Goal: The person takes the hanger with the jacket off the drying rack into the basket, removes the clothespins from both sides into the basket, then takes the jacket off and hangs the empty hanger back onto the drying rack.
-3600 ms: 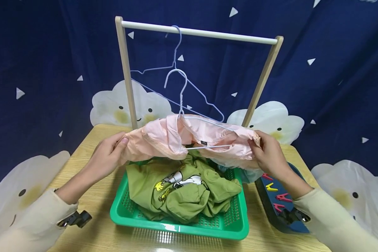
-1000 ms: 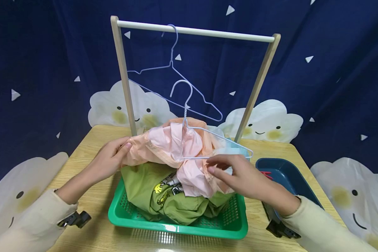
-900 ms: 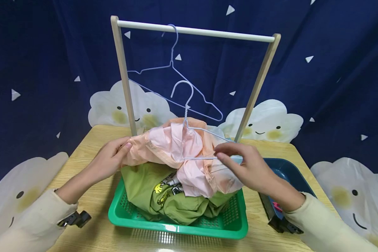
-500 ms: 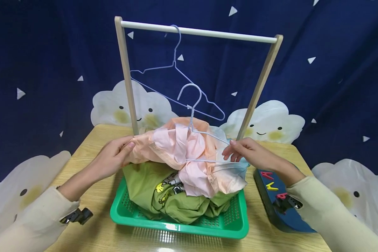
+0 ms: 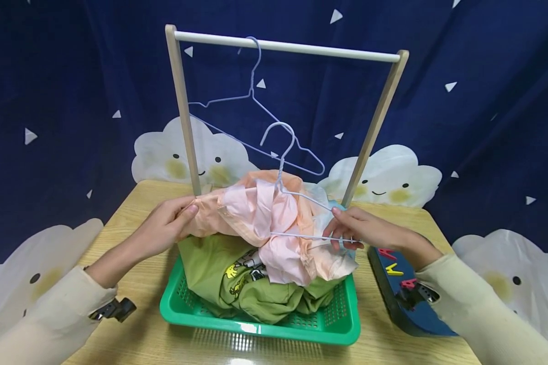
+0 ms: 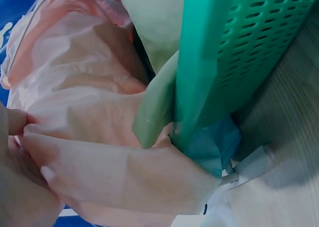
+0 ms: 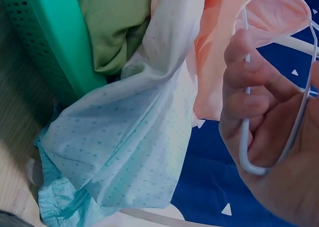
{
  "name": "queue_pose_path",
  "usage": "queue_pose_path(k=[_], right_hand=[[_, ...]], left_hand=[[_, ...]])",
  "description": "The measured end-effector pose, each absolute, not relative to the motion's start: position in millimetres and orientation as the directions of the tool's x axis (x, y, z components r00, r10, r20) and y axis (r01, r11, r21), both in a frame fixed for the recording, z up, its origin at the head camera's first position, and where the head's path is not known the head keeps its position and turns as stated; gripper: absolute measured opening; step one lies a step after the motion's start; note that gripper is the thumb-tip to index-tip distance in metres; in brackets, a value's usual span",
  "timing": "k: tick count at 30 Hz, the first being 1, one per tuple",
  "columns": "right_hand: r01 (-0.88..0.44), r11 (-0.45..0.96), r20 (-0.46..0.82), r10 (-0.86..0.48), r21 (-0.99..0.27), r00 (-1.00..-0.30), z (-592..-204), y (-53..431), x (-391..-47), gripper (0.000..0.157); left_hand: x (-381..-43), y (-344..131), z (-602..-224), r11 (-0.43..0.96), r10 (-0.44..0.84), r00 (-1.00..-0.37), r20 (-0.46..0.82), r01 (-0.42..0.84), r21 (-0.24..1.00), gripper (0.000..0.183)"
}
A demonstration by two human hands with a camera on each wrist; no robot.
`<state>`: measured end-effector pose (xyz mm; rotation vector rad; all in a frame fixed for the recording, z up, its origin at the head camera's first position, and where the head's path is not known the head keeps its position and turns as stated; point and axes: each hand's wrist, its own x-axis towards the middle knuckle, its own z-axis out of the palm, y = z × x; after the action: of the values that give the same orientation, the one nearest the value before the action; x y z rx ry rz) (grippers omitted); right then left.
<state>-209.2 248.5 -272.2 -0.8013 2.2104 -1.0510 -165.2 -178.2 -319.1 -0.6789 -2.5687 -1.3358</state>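
A pale pink garment [image 5: 251, 205], partly light blue with small dots toward its hem in the right wrist view, is bunched over a green basket [image 5: 255, 329]. My left hand [image 5: 160, 228] pinches its left side between thumb and fingers. A white wire hanger [image 5: 281, 170] stands hook up, with its left part hidden inside the pink cloth. Its right end is outside the cloth, and my right hand [image 5: 370, 228] holds it there. In the right wrist view, the fingers [image 7: 247, 105] curl over the hanger's lower bar. An olive green garment [image 5: 210, 268] with cartoon figures fills the basket.
Behind the basket stands a rack with a white rail [image 5: 324, 49] and wooden posts. A lilac hanger [image 5: 252, 83] hangs from that rail. To the right, a navy container [image 5: 415, 314] bears red and yellow clips [image 5: 394, 270]. A wooden table [image 5: 141, 304] lies beneath everything.
My right hand has let go of the garment's right side, which now droops, and has taken hold of the hanger's right end, now outside the cloth. My left hand keeps its pinch.
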Motion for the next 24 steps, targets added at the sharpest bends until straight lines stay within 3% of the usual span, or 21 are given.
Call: queue_pose_path(k=[4,18,24], right_hand=[[-0.273,0.501,-0.209,-0.71,-0.821,-0.673,-275,249,-210,0.068],[-0.27,0.482,-0.154,-0.672,-0.833,-0.724,-277,231,-195,0.067],[-0.273,0.496,-0.166,-0.672,-0.824,-0.721,-276,219,-185,0.063]], left_hand=[[-161,-176,-319,0.619,0.271,-0.892,0.363,0.45,0.644,0.027],[-153,-125,-309,0.799,0.12,-0.789,0.602,0.437,0.414,0.091],[-158,-103,-308,0.829,0.083,-0.842,0.533,0.355,0.432,0.105]])
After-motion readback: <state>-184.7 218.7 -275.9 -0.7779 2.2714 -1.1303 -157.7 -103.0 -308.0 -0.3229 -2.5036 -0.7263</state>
